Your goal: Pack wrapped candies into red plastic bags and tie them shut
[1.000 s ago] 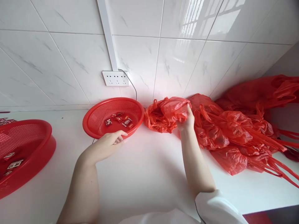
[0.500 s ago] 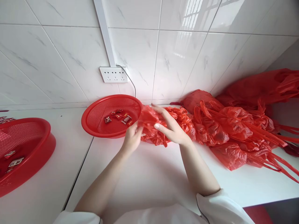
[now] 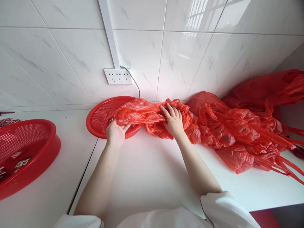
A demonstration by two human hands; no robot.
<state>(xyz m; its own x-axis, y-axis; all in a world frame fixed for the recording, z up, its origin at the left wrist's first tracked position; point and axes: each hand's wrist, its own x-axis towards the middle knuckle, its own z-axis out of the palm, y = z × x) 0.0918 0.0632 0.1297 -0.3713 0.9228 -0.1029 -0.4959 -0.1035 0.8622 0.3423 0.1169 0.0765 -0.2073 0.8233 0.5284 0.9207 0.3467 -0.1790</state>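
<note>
We have one red plastic bag (image 3: pixel 140 114) pulled out long and flat between our two hands, lying partly over the near right rim of the red mesh basket (image 3: pixel 99 117) and partly over the white table (image 3: pixel 147 171). Our left hand (image 3: pixel 115 133) pinches the bag's left end, fingers curled around the thin film just at the basket's near edge, which keeps that end from sliding. Our right hand (image 3: pixel 174 121) is spread, palm down, fingers pressed into the crumpled middle of the bag, so it holds the film down rather than clasping it; held at two ends like this, the bag stays stretched and its folds open out. Just right of that hand lies the heap of red bags (image 3: pixel 237 133), loose and tangled, its handles trailing to the right across the table and up against the tiled wall (image 3: pixel 190 57), close enough that one can be drawn from it with a short reach. The stretched bag hides most of the basket's inside. Far left, well apart, sits a second red basket (image 3: pixel 26 152) with a few small wrapped packets (image 3: pixel 20 161) in it. A white socket strip (image 3: pixel 118 76) is on the wall above the mesh basket.
</note>
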